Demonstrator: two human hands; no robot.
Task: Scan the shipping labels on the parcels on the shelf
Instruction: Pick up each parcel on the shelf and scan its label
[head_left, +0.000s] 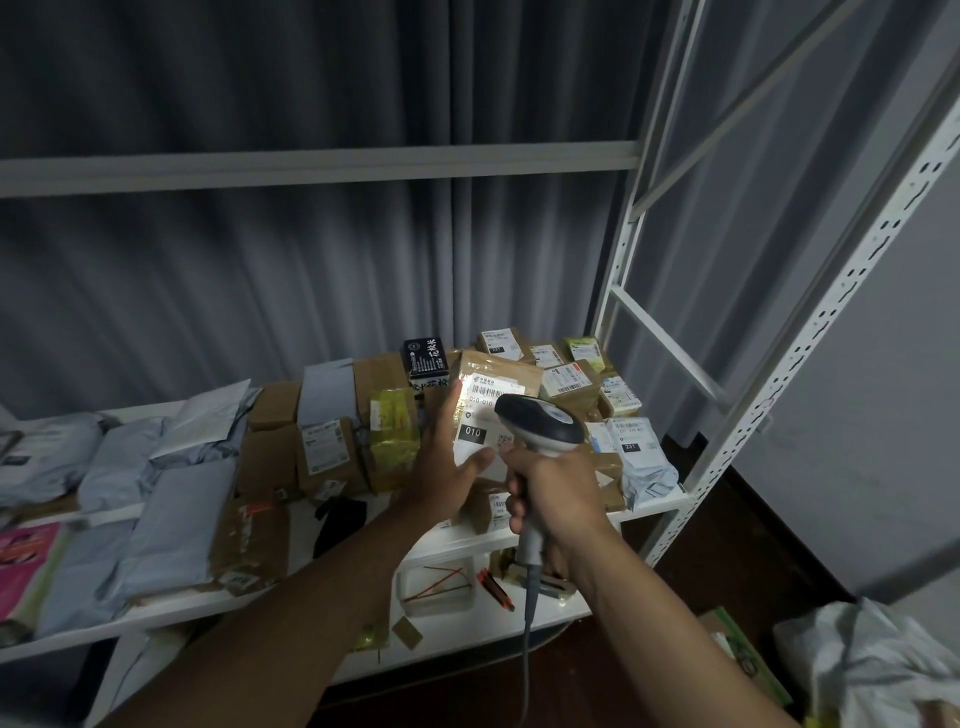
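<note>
Brown cardboard parcel (493, 384), tilted up at the right end of the white metal shelf (660, 506), is steadied by the left hand (449, 457), fingers straight against its white shipping label (480, 415). A grey handheld scanner (540, 423) is gripped by the right hand (558, 491) and aimed at that lit label. Scanning appears under way; another label must be faced next.

The white label (480, 421) on the brown parcel (498, 374) I prop up with my left hand (449, 467) reads "010" in white on a black patch, with "010 010" printed above it under a logo too washed out by glare for me to read. To its right, the label on a grey bag (641, 457) shows "231" on a black patch, and a box at the back (501, 343) carries the same "231". The black carton (426, 356) bears white Chinese characters I cannot make out.
</note>
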